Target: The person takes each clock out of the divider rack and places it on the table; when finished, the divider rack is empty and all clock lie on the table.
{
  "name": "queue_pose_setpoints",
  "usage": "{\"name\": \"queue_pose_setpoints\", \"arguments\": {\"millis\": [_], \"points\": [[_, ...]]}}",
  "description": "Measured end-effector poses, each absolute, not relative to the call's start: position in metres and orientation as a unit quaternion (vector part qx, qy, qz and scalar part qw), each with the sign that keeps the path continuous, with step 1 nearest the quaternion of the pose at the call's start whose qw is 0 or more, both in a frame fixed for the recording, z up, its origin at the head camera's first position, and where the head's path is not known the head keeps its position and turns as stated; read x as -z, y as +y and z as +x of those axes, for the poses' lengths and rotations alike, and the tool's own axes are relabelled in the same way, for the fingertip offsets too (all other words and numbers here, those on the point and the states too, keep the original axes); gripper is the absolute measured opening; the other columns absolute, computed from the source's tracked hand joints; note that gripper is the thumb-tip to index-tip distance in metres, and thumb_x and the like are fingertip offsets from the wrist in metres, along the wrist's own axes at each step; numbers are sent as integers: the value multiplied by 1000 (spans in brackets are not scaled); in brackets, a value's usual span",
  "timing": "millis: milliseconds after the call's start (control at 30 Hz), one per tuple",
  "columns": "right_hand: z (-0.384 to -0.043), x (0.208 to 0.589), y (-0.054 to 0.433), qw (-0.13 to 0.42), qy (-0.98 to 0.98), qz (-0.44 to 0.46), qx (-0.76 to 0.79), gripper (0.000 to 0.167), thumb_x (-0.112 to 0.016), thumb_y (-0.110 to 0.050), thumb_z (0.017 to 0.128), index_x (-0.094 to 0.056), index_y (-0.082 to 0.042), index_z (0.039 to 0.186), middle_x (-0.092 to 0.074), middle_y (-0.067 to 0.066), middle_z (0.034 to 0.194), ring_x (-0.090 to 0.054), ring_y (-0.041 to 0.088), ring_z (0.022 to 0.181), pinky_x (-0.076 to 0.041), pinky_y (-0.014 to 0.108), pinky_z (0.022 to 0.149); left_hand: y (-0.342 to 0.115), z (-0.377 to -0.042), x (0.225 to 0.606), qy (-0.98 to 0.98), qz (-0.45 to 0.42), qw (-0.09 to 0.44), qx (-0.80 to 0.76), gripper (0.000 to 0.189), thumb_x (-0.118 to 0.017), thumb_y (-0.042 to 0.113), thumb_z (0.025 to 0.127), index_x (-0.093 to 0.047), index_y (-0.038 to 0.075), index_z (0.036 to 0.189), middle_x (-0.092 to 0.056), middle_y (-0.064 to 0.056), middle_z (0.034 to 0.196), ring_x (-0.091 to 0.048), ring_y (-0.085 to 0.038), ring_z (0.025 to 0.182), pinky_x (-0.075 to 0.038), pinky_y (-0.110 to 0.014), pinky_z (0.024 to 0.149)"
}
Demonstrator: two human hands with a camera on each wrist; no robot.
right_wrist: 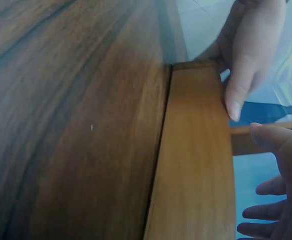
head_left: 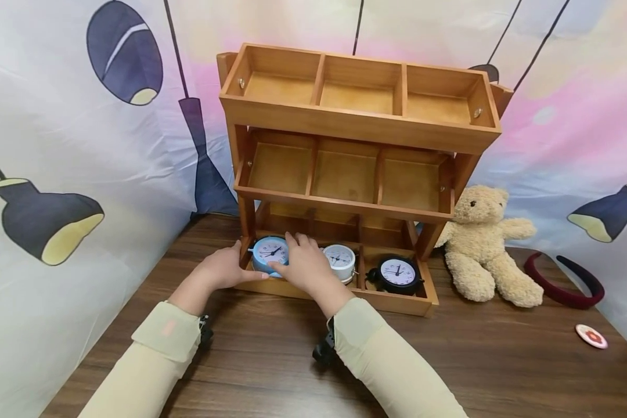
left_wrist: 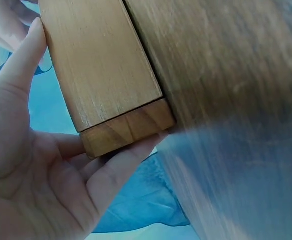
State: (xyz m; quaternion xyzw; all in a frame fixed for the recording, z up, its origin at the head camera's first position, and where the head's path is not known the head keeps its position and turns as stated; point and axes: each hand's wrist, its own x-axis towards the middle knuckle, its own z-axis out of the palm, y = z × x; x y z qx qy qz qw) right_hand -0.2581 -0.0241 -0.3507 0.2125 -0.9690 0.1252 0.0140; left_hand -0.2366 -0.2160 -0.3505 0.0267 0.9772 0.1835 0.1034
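A three-tier wooden rack stands on the table, and its lowest tray holds three alarm clocks. My left hand grips that tray's left front corner, thumb along the top edge and fingers against the end, as the left wrist view shows on the wood. Just inside the corner sits a light blue alarm clock, face up. Over its right side reaches my right hand, fingers extended and spread; the hand hides part of the clock. A white alarm clock lies right beside this hand.
In the tray's right compartment leans a black alarm clock. To the right of the rack sit a teddy bear, a dark red headband and a round badge with a red flower. A printed cloth hangs behind and at the left.
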Motion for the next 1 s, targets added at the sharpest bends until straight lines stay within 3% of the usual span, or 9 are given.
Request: {"name": "queue_pose_setpoints", "arguments": {"millis": [467,733,1000], "points": [[-262,357,-51,31,-969,199,-141,95,-67,-64,84,-41,2,148,-52,20,138,-52,32,126,-47,41,101,-217,-237,353,980,26,86,-177,121,-67,68,82,-17,-20,148,-40,-39,144,-47,-50,128,-43,-58,99],[-268,356,-59,18,-978,186,-93,90,-67,-68,81,-50,-5,141,-58,13,128,-58,27,116,-52,42,90,-218,-235,353,982,23,76,-171,121,-66,69,81,-18,-20,148,-40,-40,143,-47,-50,128,-43,-58,100],[-274,363,-61,24,-980,186,-67,88,-69,-65,82,-48,-9,146,-55,15,132,-52,29,123,-47,42,99,-217,-235,356,983,21,76,-165,121,-64,72,81,-19,-18,149,-40,-38,144,-48,-49,127,-43,-58,100]]}}
